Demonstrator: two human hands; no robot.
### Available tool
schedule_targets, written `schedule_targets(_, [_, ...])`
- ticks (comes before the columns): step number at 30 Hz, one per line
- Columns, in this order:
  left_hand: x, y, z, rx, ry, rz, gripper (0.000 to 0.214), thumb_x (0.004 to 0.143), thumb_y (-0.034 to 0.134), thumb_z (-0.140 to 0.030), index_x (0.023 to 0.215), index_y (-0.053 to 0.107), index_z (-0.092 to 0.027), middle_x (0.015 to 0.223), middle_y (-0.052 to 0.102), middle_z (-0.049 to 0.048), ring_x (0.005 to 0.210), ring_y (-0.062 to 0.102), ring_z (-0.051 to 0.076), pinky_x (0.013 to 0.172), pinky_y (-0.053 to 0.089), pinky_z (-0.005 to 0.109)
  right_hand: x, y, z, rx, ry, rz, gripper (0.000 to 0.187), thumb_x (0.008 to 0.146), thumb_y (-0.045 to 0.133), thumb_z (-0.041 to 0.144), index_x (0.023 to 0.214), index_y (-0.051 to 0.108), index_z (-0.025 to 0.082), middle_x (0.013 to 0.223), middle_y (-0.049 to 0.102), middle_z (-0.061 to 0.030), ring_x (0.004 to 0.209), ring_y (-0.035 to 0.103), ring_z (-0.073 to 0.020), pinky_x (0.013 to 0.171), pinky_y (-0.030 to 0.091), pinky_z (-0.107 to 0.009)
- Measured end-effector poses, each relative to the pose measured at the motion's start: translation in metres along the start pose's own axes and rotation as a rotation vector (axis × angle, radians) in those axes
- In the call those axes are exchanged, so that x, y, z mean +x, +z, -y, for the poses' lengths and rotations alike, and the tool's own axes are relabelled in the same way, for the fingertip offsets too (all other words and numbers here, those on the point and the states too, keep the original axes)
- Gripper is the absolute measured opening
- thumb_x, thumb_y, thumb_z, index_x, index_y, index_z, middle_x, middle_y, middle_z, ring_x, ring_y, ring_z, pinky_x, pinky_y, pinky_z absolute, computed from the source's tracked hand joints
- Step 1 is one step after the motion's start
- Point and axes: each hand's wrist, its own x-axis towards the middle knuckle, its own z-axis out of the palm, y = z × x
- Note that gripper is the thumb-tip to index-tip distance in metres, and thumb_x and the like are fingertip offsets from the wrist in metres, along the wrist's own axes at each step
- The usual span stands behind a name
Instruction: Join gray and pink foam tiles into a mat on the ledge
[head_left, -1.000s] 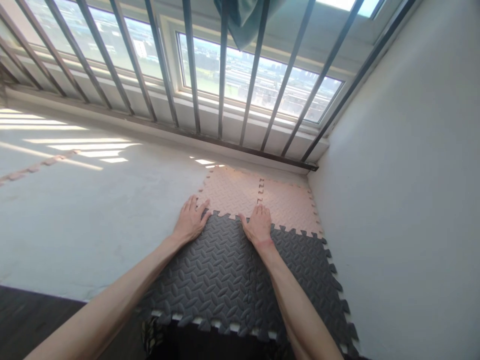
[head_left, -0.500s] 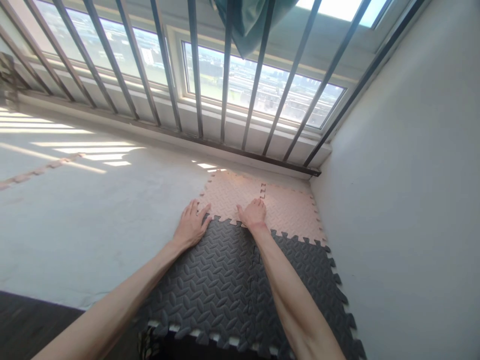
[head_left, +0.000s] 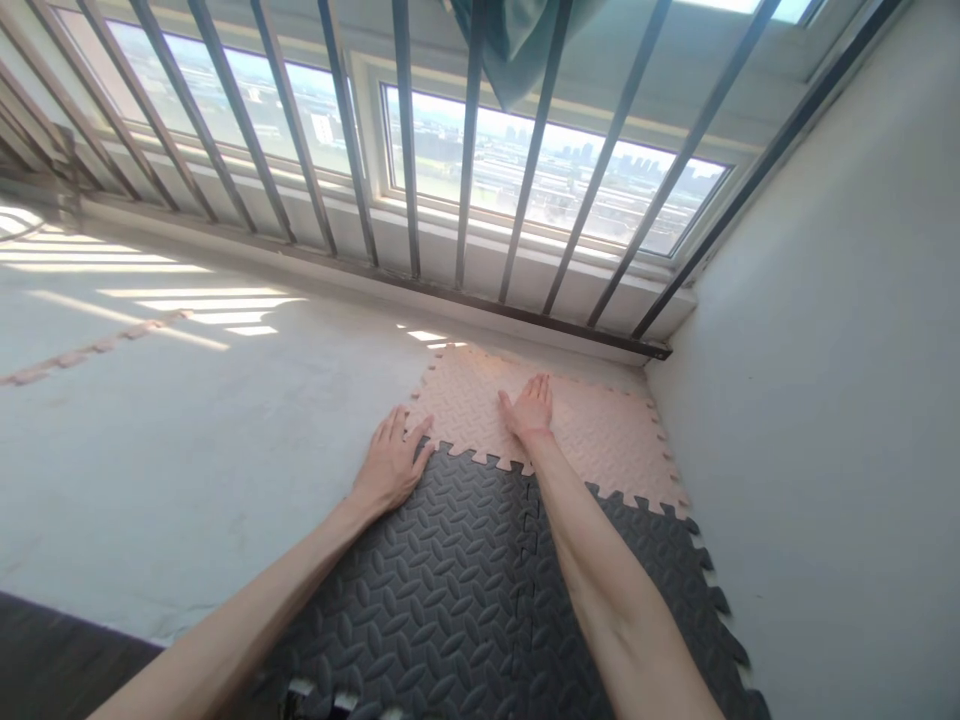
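Two pink foam mat tiles (head_left: 465, 400) lie side by side near the railing, their toothed front edge against dark grey foam mat tiles (head_left: 442, 580). My left hand (head_left: 391, 462) rests with fingers apart at the left corner where pink and grey meet, partly over the white floor. Flat on the pink tiles, near the seam between them, lies my right hand (head_left: 529, 408), its thumb held out to the left. Neither hand grasps anything. My right hand and forearm hide part of the pink seam and of the pink-grey joint.
A metal railing (head_left: 465, 150) runs along the windows at the back. To the right rises a white wall (head_left: 825, 400) close to the mats' toothed side. White floor (head_left: 187, 480) stretches left, with a pink edging strip (head_left: 97, 347) lying on it. A green cloth (head_left: 510, 50) hangs behind the bars.
My right hand has slid forward from the pink-grey joint up along the pink seam, covering the gap seen there before. My left hand stays at the corner. The view has shifted slightly.
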Motion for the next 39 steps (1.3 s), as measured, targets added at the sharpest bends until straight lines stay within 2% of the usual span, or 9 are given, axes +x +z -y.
schedule_targets(3, [-0.001,0.0,0.001,0.004,0.0,0.0,0.059,0.109,0.043,-0.049,0.161,0.054,-0.025,0.175,0.039,0.0222,0.165,0.034,0.038,0.131,0.037,0.057,0.018,0.009,-0.016,0.026,-0.058,0.018,0.093,0.104,0.031,0.062,0.169,0.017,-0.004,0.183,0.017,-0.0242,0.173,0.012,-0.0328,0.14,0.009,-0.047])
schedule_targets(7, [-0.001,0.001,0.001,0.008,0.001,-0.008,0.059,0.109,0.043,-0.05,0.163,0.052,-0.027,0.176,0.039,0.0181,0.165,0.034,0.036,0.131,0.037,0.057,0.033,0.019,-0.026,0.06,-0.044,-0.029,0.096,0.103,0.033,0.064,0.168,0.02,-0.004,0.182,0.023,-0.0253,0.172,0.016,-0.0329,0.14,0.01,-0.045])
schedule_targets(10, [-0.001,0.002,0.001,0.012,-0.007,0.004,0.059,0.108,0.043,-0.049,0.163,0.052,-0.028,0.177,0.038,0.0174,0.165,0.034,0.036,0.132,0.036,0.056,0.03,0.02,-0.028,0.075,-0.054,-0.035,0.093,0.103,0.032,0.062,0.168,0.021,-0.004,0.181,0.024,-0.025,0.172,0.017,-0.0326,0.14,0.011,-0.045])
schedule_targets(13, [0.0,0.002,0.001,0.016,-0.016,0.011,0.059,0.109,0.042,-0.049,0.164,0.051,-0.028,0.178,0.036,0.0163,0.166,0.032,0.035,0.132,0.035,0.055,0.01,0.018,-0.03,0.087,-0.071,-0.041,0.091,0.104,0.031,0.06,0.169,0.021,-0.003,0.182,0.022,-0.023,0.172,0.017,-0.0312,0.14,0.011,-0.045])
schedule_targets(20, [-0.002,0.003,-0.008,0.036,-0.057,0.042,0.068,0.107,0.042,-0.056,0.167,0.045,-0.025,0.181,0.028,0.0191,0.169,0.023,0.038,0.134,0.029,0.058,-0.091,0.003,-0.035,0.097,-0.106,-0.005,0.084,0.105,0.03,0.053,0.169,0.022,0.0,0.183,0.022,-0.0201,0.172,0.016,-0.028,0.14,0.011,-0.044])
schedule_targets(25, [-0.023,0.0,-0.016,0.046,-0.053,0.069,0.09,0.103,0.042,-0.065,0.165,0.039,0.0,0.178,0.027,0.03,0.168,0.024,0.041,0.134,0.029,0.057,-0.17,-0.014,-0.038,0.1,-0.114,0.038,0.083,0.106,0.027,0.057,0.17,0.022,0.004,0.184,0.021,-0.0166,0.172,0.016,-0.0268,0.14,0.013,-0.044])
schedule_targets(28, [-0.048,-0.005,-0.021,0.051,-0.039,0.102,0.092,0.102,0.04,-0.065,0.166,0.037,0.001,0.177,0.031,0.0281,0.168,0.026,0.039,0.134,0.028,0.056,-0.212,-0.024,-0.041,0.106,-0.102,0.074,0.086,0.106,0.027,0.061,0.171,0.02,0.006,0.184,0.018,-0.0143,0.173,0.014,-0.0257,0.141,0.011,-0.044])
schedule_targets(32, [-0.093,-0.012,-0.035,0.052,-0.048,0.148,0.091,0.103,0.036,-0.066,0.167,0.035,-0.001,0.179,0.027,0.0236,0.169,0.024,0.036,0.137,0.021,0.054,-0.267,-0.036,-0.044,0.129,-0.085,0.106,0.086,0.105,0.027,0.062,0.172,0.019,0.008,0.185,0.016,-0.0111,0.174,0.011,-0.0253,0.142,0.008,-0.046])
schedule_targets(39, [-0.177,-0.022,-0.074,0.065,-0.04,0.085,0.09,0.103,0.035,-0.069,0.167,0.039,-0.006,0.179,0.028,0.0213,0.169,0.025,0.034,0.137,0.022,0.055,-0.362,-0.05,-0.044,0.143,-0.056,0.054,0.081,0.106,0.023,0.058,0.172,0.022,0.011,0.184,0.017,-0.0086,0.173,0.013,-0.0258,0.143,0.009,-0.049])
